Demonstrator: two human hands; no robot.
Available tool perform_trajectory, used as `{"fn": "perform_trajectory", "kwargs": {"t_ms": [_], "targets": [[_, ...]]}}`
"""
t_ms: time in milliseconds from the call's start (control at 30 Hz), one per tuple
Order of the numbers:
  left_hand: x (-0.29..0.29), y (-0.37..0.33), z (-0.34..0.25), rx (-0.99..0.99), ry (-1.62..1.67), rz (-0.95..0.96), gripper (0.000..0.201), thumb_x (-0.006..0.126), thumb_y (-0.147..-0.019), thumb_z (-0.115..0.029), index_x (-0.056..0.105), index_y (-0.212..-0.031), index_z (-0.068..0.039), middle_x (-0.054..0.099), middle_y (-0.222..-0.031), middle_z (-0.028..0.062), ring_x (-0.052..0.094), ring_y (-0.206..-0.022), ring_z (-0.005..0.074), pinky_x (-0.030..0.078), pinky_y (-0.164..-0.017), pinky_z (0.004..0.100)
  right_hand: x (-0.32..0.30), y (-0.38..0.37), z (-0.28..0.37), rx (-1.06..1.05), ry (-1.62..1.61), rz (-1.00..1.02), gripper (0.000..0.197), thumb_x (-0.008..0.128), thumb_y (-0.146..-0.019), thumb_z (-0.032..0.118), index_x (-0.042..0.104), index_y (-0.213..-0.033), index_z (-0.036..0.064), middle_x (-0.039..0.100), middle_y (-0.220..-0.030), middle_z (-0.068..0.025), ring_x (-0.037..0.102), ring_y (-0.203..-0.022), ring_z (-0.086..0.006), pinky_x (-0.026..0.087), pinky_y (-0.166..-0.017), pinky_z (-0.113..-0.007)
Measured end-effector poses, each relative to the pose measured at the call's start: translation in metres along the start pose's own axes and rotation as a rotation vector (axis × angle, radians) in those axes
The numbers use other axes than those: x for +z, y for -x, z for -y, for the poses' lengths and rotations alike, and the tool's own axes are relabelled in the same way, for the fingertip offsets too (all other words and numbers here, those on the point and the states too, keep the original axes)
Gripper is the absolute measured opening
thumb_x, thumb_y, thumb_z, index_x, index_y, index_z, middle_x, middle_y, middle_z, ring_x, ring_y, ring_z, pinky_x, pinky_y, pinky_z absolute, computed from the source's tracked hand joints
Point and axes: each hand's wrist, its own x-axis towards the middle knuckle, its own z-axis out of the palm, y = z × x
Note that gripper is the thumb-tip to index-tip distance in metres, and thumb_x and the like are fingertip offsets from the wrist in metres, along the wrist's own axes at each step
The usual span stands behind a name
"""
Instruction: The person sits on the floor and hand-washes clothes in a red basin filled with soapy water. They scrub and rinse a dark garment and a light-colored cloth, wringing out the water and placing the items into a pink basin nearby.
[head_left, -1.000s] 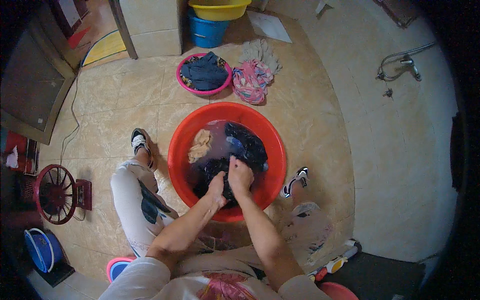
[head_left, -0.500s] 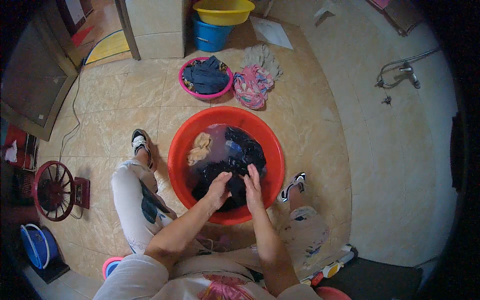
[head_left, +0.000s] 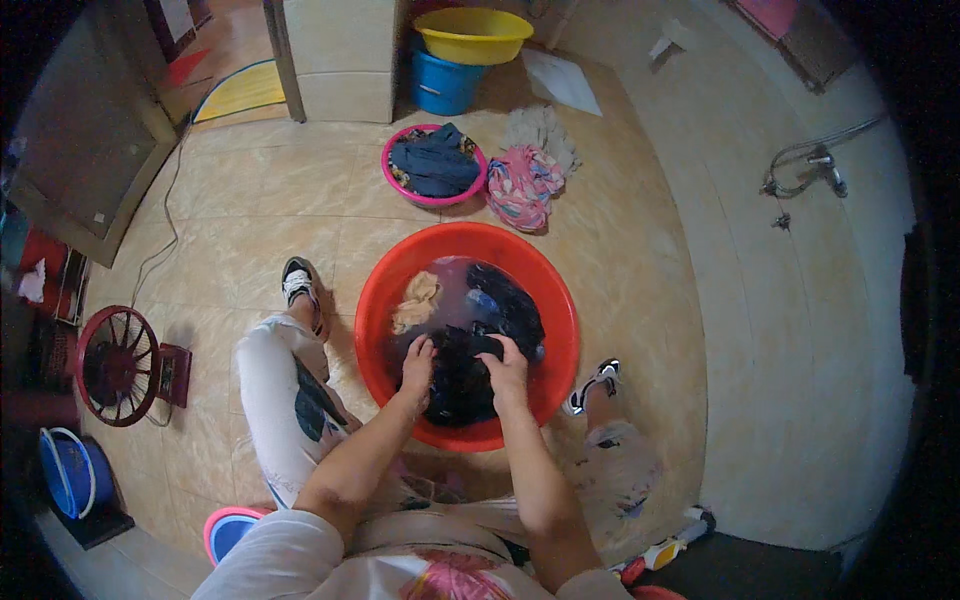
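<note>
Drawn wider apart than before, left hand and right hand, partly curled, are clamped on dark cloth in the near half of a red tub.

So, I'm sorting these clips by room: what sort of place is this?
Probably a home washroom or bathroom: a tap is fixed to the wall, the floor is tiled, and a red basin holds dark clothes in water.
</note>
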Motion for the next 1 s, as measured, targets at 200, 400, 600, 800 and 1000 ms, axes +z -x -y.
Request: {"fn": "perform_trajectory", "kwargs": {"t_ms": [200, 400, 600, 800, 1000], "targets": [[0.029, 0.051, -0.024, -0.522, 0.199, 0.043, 0.082, 0.038, -0.083, -0.071, 0.028, -0.143, -0.016, 0.024, -0.148, 0.0113, 0.021, -0.137, 0.0329, 0.033, -0.094, 0.0661, -0.017, 0.043, 0.061, 0.024, -0.620, -0.075, 0.038, 0.048, -0.081, -0.010, 0.051, -0.116, 0.0042, 0.054, -0.111, -0.0088, 0.056, -0.100, -0.0169, 0.048, -0.082, -0.029], [0.048, 0.052, -0.049, -0.393, 0.648, 0.591, 0.088, 0.037, -0.077, -0.079, 0.036, -0.139, -0.016, 0.037, -0.139, 0.0151, 0.038, -0.121, 0.0409, 0.040, -0.091, 0.0601, -0.021, 0.096, 0.074, -0.401, -0.080, 0.023, 0.040, 0.056, -0.069, -0.007, 0.058, -0.107, 0.0038, 0.055, -0.105, -0.0083, 0.054, -0.102, -0.0215, 0.041, -0.091, -0.032], [0.081, 0.063, -0.088, -0.397, 0.669, 0.662, 0.068, 0.036, -0.087, -0.066, 0.052, -0.122, -0.010, 0.063, -0.102, 0.0120, 0.061, -0.077, 0.0282, 0.055, -0.068, 0.0404, -0.019, 0.085, 0.112, -0.767, 0.222, 0.260, 0.045, 0.057, -0.065, -0.003, 0.064, -0.108, 0.0089, 0.043, -0.132, -0.0187, 0.050, -0.103, -0.0295, 0.042, -0.089, -0.038], [0.115, 0.072, -0.132, 0.110, 0.183, 0.349, 0.031, 0.047, -0.094, -0.036, 0.054, -0.110, -0.011, 0.059, -0.094, 0.0078, 0.058, -0.081, 0.0222, 0.051, -0.072, 0.0374, -0.014, 0.064, 0.141, -1.018, 0.616, 0.145, 0.032, 0.065, -0.075, 0.021, 0.063, -0.107, 0.0177, 0.050, -0.120, -0.0093, 0.049, -0.092, -0.0299, 0.041, -0.082, -0.041], [0.138, 0.082, -0.149, -0.256, 0.081, 0.150, 0.046, 0.037, -0.094, -0.050, 0.056, -0.108, -0.011, 0.057, -0.091, 0.0077, 0.052, -0.089, 0.0202, 0.043, -0.087, 0.0338, -0.008, -0.052, 0.120, -0.504, 0.186, -0.162, 0.013, 0.058, -0.085, 0.019, 0.060, -0.091, 0.0080, 0.059, -0.093, -0.0134, 0.056, -0.087, -0.0338, 0.046, -0.073, -0.042]]}}
